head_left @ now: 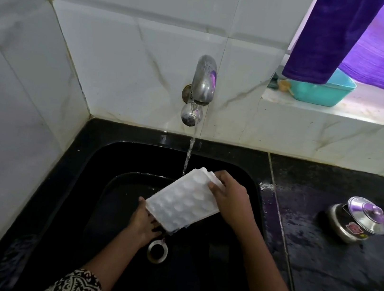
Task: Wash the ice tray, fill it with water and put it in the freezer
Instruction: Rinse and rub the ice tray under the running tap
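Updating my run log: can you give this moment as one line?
stage: wash | ice tray: tilted over sink, tap water hitting its far edge | left hand: holds near end | right hand: grips far end

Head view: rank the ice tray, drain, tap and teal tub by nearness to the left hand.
1. Ice tray: held by the left hand at its near end.
2. Drain: just beside the hand, nearer the camera.
3. Tap: on the back wall.
4. Teal tub: window ledge, far right.
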A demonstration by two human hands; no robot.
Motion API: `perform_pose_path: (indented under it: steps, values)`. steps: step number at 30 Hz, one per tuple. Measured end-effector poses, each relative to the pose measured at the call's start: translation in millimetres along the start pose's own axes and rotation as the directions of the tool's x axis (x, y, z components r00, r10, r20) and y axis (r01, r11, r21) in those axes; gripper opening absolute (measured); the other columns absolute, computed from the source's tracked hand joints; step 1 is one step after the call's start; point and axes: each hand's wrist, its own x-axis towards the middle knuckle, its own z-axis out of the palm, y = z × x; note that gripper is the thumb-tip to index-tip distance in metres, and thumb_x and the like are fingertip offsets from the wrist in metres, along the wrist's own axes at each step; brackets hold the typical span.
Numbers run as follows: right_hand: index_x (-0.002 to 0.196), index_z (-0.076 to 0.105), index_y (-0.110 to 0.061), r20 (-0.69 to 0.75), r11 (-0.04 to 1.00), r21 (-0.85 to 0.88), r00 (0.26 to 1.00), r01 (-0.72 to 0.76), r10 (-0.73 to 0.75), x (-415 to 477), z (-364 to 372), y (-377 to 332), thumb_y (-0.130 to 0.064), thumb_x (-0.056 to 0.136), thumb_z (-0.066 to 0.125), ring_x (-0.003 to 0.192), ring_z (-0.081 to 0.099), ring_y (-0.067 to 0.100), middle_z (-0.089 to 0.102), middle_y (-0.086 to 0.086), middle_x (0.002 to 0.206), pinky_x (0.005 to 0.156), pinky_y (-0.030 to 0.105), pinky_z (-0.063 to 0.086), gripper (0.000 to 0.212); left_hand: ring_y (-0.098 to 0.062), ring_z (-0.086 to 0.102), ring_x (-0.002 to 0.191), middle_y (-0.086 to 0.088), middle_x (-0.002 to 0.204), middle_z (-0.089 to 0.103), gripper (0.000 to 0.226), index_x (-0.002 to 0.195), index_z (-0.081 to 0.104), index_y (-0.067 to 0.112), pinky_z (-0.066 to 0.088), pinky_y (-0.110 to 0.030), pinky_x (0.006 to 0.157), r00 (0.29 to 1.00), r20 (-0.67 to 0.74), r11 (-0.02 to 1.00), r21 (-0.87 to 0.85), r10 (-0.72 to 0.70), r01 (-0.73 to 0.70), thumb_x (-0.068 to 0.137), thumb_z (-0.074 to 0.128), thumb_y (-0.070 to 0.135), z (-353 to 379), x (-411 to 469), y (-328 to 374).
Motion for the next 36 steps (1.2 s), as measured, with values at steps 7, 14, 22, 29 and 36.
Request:
perform_pose_path:
  steps: [7, 14, 22, 29, 36]
  values:
    - [0.100, 0.058, -0.040, -0.161, 0.966, 0.075, 0.959, 0.246, -0.232, -58.7, -6.8, 36.8, -0.017, 0.086, 0.063, 0.142, 0.022, 0.009, 0.040, -0.011, 0.146, 0.112, 0.043, 0.025, 0.027, -0.033, 0.059, 0.079, -0.021, 0.078, 0.068, 0.035, 0.098, 0.056, -0.002, 0.058, -0.038, 0.059, 0.992, 0.125, 0.982, -0.191, 0.017, 0.008, 0.100, 0.041, 0.029, 38.9, 2.6, 4.1]
    - [0.103, 0.067, -0.041, -0.199, 0.799, 0.599, 0.958, -0.048, 0.207, -97.8, 8.1, 55.9, 0.013, 0.086, 0.050, 0.136, 0.018, -0.013, 0.018, -0.015, 0.154, 0.115, 0.030, 0.023, 0.059, -0.027, 0.070, 0.071, -0.020, 0.088, 0.069, 0.027, 0.100, 0.061, -0.004, 0.055, -0.036, 0.071, 0.977, 0.160, 0.945, -0.316, 0.140, -0.083, 0.098, 0.037, 0.010, 60.9, 4.1, 2.9]
    - [0.147, 0.025, -0.023, -0.201, 0.499, 0.863, 0.853, -0.078, 0.481, -82.3, 22.1, 63.2, 0.010, 0.094, 0.042, 0.134, 0.038, 0.007, 0.032, -0.001, 0.151, 0.112, 0.039, 0.032, 0.065, -0.024, 0.068, 0.090, -0.012, 0.095, 0.072, 0.023, 0.104, 0.060, 0.009, 0.057, -0.036, 0.075, 0.945, 0.199, 0.901, -0.402, 0.259, -0.162, 0.102, 0.038, 0.016, 63.6, 9.2, 16.6]
    - [0.128, 0.050, -0.015, -0.191, 0.508, 0.856, 0.855, -0.095, 0.482, -53.9, 22.2, 72.0, 0.012, 0.090, 0.047, 0.103, 0.062, 0.006, 0.061, 0.002, 0.120, 0.085, 0.022, 0.054, 0.047, -0.017, 0.072, 0.074, -0.006, 0.089, 0.074, 0.021, 0.103, 0.060, 0.016, 0.059, -0.029, 0.059, 0.912, 0.240, 0.935, -0.208, 0.334, -0.288, 0.098, 0.043, 0.006, 34.6, -7.0, 44.4]
    - [0.129, 0.053, -0.011, -0.250, 0.648, 0.756, 0.874, -0.093, 0.417, -34.2, 5.0, 78.6, 0.013, 0.089, 0.050, 0.099, 0.060, 0.003, 0.062, -0.001, 0.113, 0.081, 0.019, 0.054, 0.047, -0.018, 0.065, 0.086, -0.001, 0.096, 0.069, 0.019, 0.101, 0.057, 0.014, 0.056, -0.027, 0.058, 0.865, 0.237, 0.798, 0.337, 0.442, -0.500, 0.093, 0.052, -0.002, 23.4, -22.7, 56.3]
